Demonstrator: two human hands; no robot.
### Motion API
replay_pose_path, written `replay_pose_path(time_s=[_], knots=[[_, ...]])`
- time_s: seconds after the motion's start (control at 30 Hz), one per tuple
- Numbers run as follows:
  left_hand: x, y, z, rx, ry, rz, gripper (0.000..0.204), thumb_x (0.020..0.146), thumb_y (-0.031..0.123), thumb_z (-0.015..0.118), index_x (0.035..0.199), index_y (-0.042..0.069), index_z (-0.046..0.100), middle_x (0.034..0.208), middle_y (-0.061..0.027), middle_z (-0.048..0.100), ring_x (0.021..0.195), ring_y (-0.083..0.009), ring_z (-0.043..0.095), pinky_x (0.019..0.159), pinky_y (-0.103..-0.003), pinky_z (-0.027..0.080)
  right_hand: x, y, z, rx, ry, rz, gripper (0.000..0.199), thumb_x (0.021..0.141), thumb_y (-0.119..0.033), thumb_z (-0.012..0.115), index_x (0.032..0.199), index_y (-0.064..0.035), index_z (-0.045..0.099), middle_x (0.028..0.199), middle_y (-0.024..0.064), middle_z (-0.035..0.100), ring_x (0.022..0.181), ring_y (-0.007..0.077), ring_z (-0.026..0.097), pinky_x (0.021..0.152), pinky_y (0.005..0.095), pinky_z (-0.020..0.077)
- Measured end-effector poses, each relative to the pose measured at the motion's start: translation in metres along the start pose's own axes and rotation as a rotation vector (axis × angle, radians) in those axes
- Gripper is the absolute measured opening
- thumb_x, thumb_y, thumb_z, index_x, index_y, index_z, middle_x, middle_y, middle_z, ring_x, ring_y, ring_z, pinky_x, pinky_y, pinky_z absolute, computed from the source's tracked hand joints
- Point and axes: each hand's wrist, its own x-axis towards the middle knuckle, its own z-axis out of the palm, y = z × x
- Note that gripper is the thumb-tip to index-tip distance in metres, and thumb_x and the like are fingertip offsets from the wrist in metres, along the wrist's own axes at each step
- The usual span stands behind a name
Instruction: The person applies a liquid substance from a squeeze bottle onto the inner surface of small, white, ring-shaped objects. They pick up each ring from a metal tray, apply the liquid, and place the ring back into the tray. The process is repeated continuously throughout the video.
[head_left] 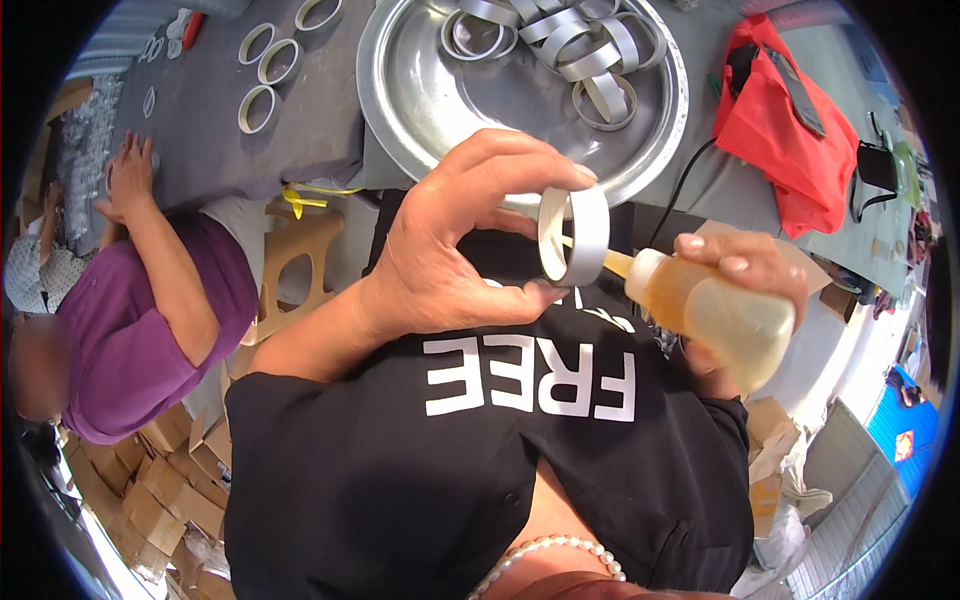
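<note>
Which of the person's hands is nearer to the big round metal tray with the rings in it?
Left. The left hand, pinching a silver ring, sits right at the near rim of the metal tray. The right hand, gripping a squeeze bottle, is lower and further right.

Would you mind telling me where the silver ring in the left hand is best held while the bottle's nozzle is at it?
Probably by its outer band, as now: the left hand pinches the ring across its rim, fingertip on top and thumb beneath, coming from the left. That leaves the open centre and pale inner face free on the right, where the nozzle of the bottle in the right hand reaches in.
</note>
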Motion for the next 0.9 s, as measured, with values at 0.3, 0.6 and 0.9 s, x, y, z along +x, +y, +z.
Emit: replay_pose_path(time_s=[0.3,0.6,0.9], knots=[[-0.002,-0.018,0.003,0.272,-0.092,0.494,0.052,0.06,-0.006,0.074,0.111,0.006,0.07,0.119,-0.0129,0.061,0.104,-0.0292,0.062,0.087,-0.039,0.052,0.0,0.016,-0.007,0.539,0.348,0.64,0.055,0.084,-0.038,0.068,0.116,0.004,0.05,0.099,0.0191,0.063,0.079,0.0263,0.067,0.06,0.0326,0.0515],[-0.035,-0.003,-0.093,0.587,0.513,-0.175,0.062,0.078,0.001,0.064,0.138,0.006,0.049,0.128,-0.0104,0.052,0.117,-0.026,0.053,0.095,-0.039,0.048,-0.001,0.045,-0.008,1.089,0.696,0.669,0.039,0.093,-0.047,0.062,0.101,-0.0086,0.056,0.086,0.0137,0.068,0.046,0.0087,0.05,0.039,0.0175,0.0394],[0.006,-0.024,-0.129,0.895,0.67,-0.037,0.048,0.082,0.01,0.072,0.127,0.005,0.059,0.114,-0.0111,0.06,0.101,-0.0206,0.059,0.084,-0.032,0.05,-0.012,0.041,-0.024,1.102,0.853,0.518,0.036,0.094,-0.045,0.061,0.103,-0.0099,0.056,0.091,0.0182,0.069,0.044,0.0082,0.048,0.039,0.0179,0.0406]])
